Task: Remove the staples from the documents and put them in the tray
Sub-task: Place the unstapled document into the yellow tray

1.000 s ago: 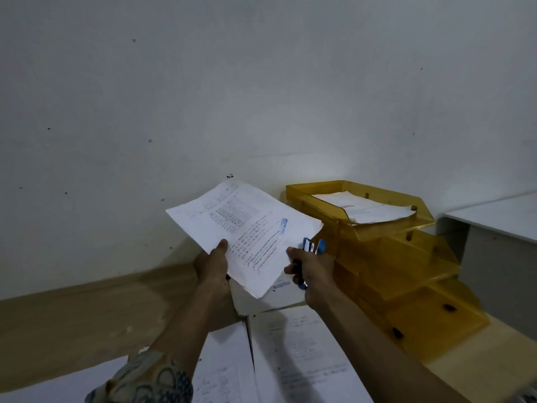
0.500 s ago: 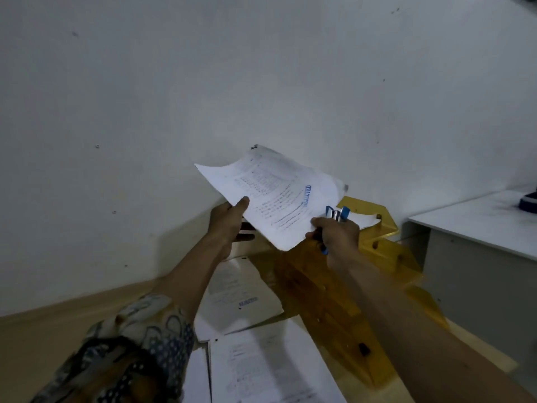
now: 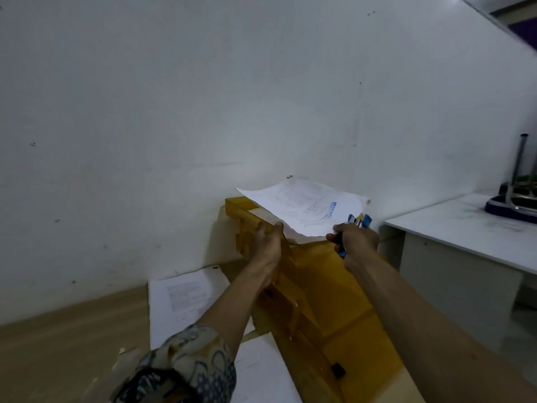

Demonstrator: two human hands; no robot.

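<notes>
Carried forward since a moment ago, the white printed paper sheet (image 3: 302,210) now hovers over the yellow translucent plastic tray (image 3: 236,205), stretching away just beyond both hands, with the left hand (image 3: 266,242) pinching its near corner and the right hand (image 3: 356,238), equally near, clenching a blue staple remover (image 3: 360,221).

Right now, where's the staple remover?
Head view, right of centre: the staple remover is gripped in the right hand, beside the document over the yellow tray.

Left arm (image 3: 232,301): loose sleeve (image 3: 186,365), cream cloth printed with blue and dark scrolling motifs, cuff ending partway along the forearm. Right arm (image 3: 421,315): bare from wrist to frame edge.
</notes>
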